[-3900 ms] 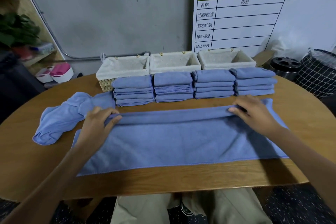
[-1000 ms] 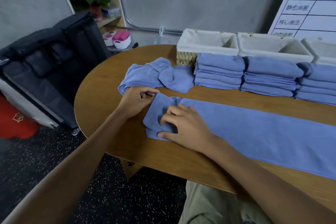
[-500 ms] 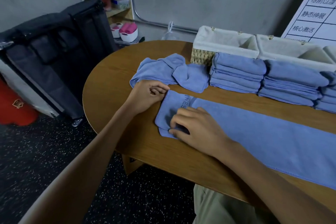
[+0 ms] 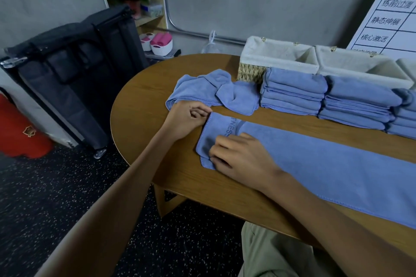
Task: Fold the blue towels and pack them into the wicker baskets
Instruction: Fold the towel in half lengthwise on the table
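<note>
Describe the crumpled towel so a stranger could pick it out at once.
Start at the oval wooden table and go to its far left end, where the leftmost wicker basket stands. The crumpled towel lies just left of the first folded stack, behind the left hand. Unlike the neat stacks and the long strip, it is a loose, bunched heap.

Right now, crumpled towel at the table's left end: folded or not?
Not folded. The crumpled towel lies bunched and twisted beside the folded stacks, touching the left hand.
</note>
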Tool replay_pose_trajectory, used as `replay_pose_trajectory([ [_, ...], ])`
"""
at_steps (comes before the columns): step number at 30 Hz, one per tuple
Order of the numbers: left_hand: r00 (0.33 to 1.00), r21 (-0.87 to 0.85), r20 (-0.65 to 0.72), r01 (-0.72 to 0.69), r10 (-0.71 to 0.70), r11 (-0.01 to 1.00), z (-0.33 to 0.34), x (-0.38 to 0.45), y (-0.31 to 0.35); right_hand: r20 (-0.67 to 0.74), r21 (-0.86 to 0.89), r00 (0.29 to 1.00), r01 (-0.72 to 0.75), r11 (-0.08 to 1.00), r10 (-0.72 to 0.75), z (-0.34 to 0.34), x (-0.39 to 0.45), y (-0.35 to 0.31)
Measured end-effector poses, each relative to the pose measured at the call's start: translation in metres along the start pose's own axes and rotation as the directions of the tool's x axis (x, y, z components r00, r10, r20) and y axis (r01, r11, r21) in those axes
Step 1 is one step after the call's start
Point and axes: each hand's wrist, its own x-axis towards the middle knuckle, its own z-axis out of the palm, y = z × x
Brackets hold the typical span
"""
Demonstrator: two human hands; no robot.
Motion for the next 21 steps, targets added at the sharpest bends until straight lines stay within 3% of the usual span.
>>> replay_pose_trajectory([
  [4, 1.0, -0.002, -0.008, 0.009, -0.009, 1.0, 0.0, -0.001, 0.004, -0.018, -0.032, 1.0, -0.004, 0.999, 0.004, 0.0, 0.001, -0.003],
  [9, 0.999, -0.034, -0.033, 0.014, -0.015, 0.999, 0.001, -0.004, 0.008, -0.05, 0.05, 0.998, 0.041, 0.998, -0.038, -0.013, -0.002, -0.002],
  [15, 0.994, -0.027, -0.108, -0.038, 0.035, 0.999, 0.003, -0.006, 0.008, 0.133, 0.173, 0.979, 0.131, 0.976, -0.155, -0.011, -0.005, -0.003],
  [18, 0.993, -0.013, -0.118, -0.011, 0.009, 1.0, 0.002, -0.006, 0.008, 0.114, 0.494, 0.993, -0.075, 0.866, 0.021, -0.025, -0.008, 0.0],
  [21, 0.953, 0.003, -0.299, 0.043, -0.041, 0.999, 0.003, -0.01, 0.022, -0.022, 0.547, 0.976, -0.168, 0.82, 0.215, -0.045, -0.024, 0.019],
])
